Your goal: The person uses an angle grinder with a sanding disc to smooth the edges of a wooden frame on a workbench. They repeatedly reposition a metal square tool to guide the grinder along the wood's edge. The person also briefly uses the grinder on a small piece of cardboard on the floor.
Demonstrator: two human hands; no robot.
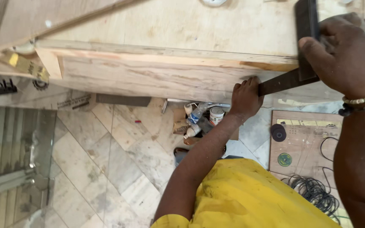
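Tin (216, 115), contents unclear, below left hand (245, 98)

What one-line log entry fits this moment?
left hand: grips try square blade at board edge | right hand: holds its stock on plywood top | floor: bottles, cable coil

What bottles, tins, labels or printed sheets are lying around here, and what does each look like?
Small round tin: on the floor below the wooden board, white lid, red band.
Plastic bottle: beside the tin, clear, lying tilted.
Small squeeze bottle: just below those, pale with a reddish tip.
Printed sheet: under the board's left end, pale with dark lettering.
Yellow tape strip: at the board's left corner.
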